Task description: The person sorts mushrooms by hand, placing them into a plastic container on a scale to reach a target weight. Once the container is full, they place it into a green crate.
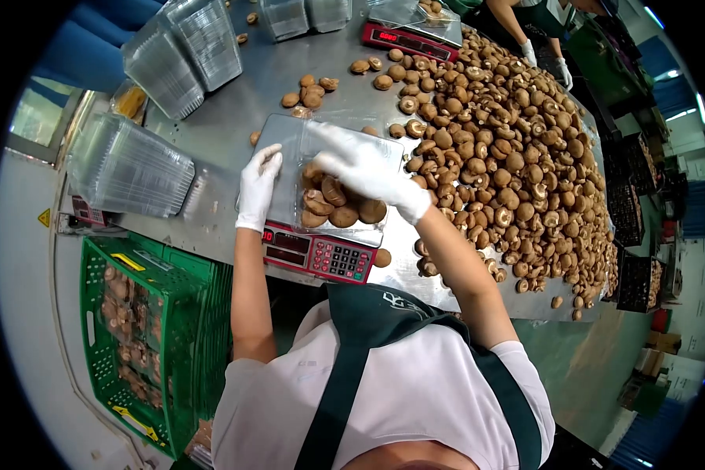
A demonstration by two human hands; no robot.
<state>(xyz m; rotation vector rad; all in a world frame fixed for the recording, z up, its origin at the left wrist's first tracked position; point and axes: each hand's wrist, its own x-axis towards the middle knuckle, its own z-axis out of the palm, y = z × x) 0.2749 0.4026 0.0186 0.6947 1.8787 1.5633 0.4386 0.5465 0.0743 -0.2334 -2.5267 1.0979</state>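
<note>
A clear plastic box (300, 205) with several brown mushrooms (334, 190) in it rests on the metal pan (282, 133) of a red weighing scale (343, 259). My left hand (259, 185), in a white glove, is at the left edge of the pan beside the box. Its fingers are curled together, and what they pinch, if anything, does not show. Over the far right side of the box is my right hand (364, 168), also gloved. Its thumb and fingers are apart and slightly blurred, and it hides part of the mushrooms.
A large mushroom heap (517, 157) covers the table's right side. Stacked clear boxes (129, 164) stand at the left. A second scale (411, 39) sits at the back, near another person's gloved hand (529, 52). A green crate (125, 337) with packed mushrooms is at lower left.
</note>
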